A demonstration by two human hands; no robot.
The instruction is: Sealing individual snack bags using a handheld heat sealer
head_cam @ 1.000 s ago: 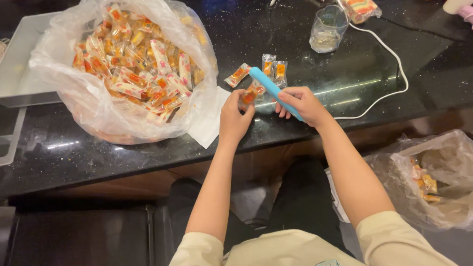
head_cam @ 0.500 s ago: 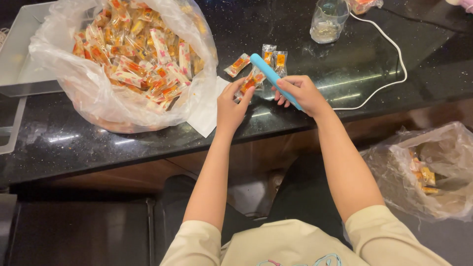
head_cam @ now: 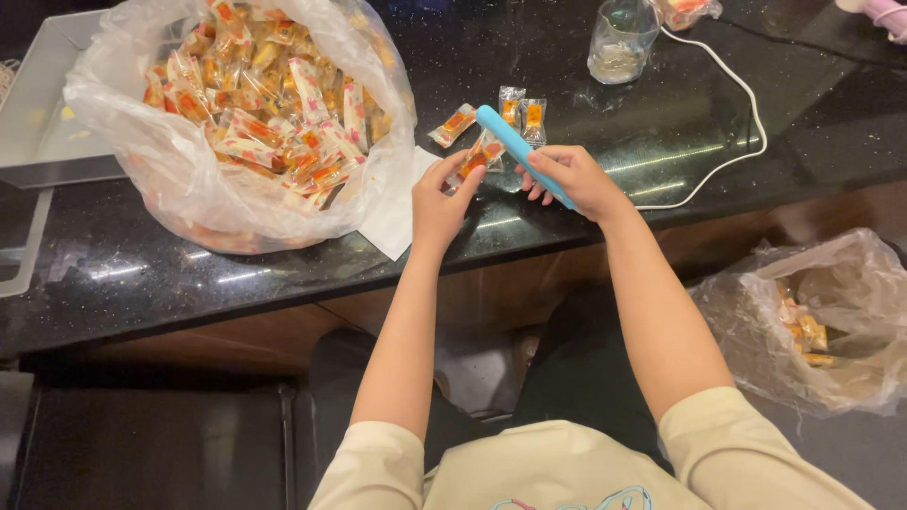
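My right hand [head_cam: 572, 179] grips a slim blue corded sealing tool [head_cam: 510, 145] that slants up to the left over the black counter. My left hand [head_cam: 439, 203] pinches a small orange-and-clear wrapped snack packet [head_cam: 475, 158] whose far end lies under the blue tool. A single wrapped packet [head_cam: 454, 124] lies just beyond, and two more packets [head_cam: 525, 111] lie side by side behind the tool. A big clear plastic bag [head_cam: 179, 179] heaped with several such packets stands at the left.
A white paper sheet [head_cam: 397, 212] lies beside the big bag. A metal tray [head_cam: 38, 113] sits behind it. A clear glass jar [head_cam: 619, 40] stands at the back, with the white cord [head_cam: 732, 104] looping past. A second plastic bag [head_cam: 831, 312] hangs low at the right.
My left hand has slid the held packet a little farther up under the blue tool, and its fingers have opened out slightly. The right hand has barely moved.
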